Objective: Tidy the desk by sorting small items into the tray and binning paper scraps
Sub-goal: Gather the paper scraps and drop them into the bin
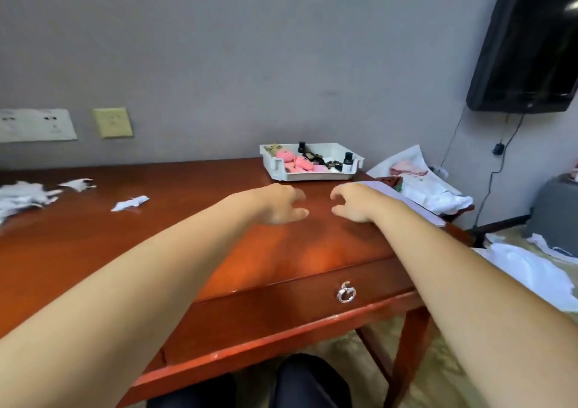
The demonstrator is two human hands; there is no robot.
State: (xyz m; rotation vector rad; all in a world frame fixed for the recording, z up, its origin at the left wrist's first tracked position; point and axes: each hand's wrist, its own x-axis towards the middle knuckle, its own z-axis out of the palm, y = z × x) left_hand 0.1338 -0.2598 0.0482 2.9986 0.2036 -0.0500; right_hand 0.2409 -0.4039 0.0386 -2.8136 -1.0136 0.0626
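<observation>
White rectangular plastic tray (309, 176): sitting at 12 o'clock on the red-brown wooden desk (78, 229), near the wall, holding pink soft items (295, 161) and 2 small dark bottles (348, 160). Lying at 9 o'clock, well apart: torn white paper scraps (129, 203). Reaching over the desk near the tray, grasping nothing: left hand (278, 204) and right hand (353, 202), fingers loosely curled.

Hotel room or bedroom, by look of it. Red-brown wooden desk (93, 251) with single drawer (281, 307) and metal ring pull (345, 293), pushed against plain grey wall (250, 47). Black flat screen (531, 47) mounted high at right. Socket plates (37, 125) on wall at left. Patterned carpet (359, 360) underfoot.
</observation>
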